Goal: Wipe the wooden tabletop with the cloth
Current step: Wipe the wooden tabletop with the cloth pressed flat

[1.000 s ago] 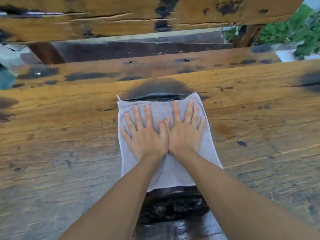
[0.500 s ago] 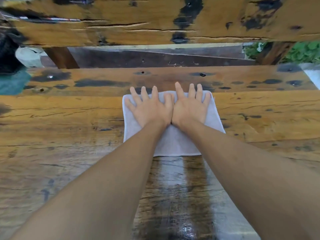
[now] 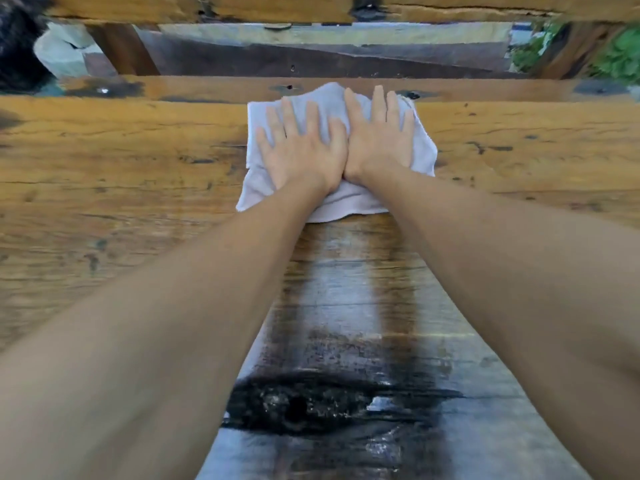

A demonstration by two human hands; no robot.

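Weathered wooden bench [image 3: 121, 161], dark knots, a wet glossy streak running down its middle. Left hand [image 3: 304, 147] flat, fingers spread, pressing on a white cloth [image 3: 420, 147]. Right hand [image 3: 379, 136] likewise flat beside it, thumbs touching. Cloth bunched at the bench's far edge. Green foliage [image 3: 620, 60] far right.

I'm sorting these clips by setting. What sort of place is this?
Probably an outdoor or open-sided seating spot, perhaps a garden or patio. The tabletop is rough, weathered planks with dark knots, green plants grow just beyond it, and a heavy timber bench stands behind. Both hands press a cloth on it.
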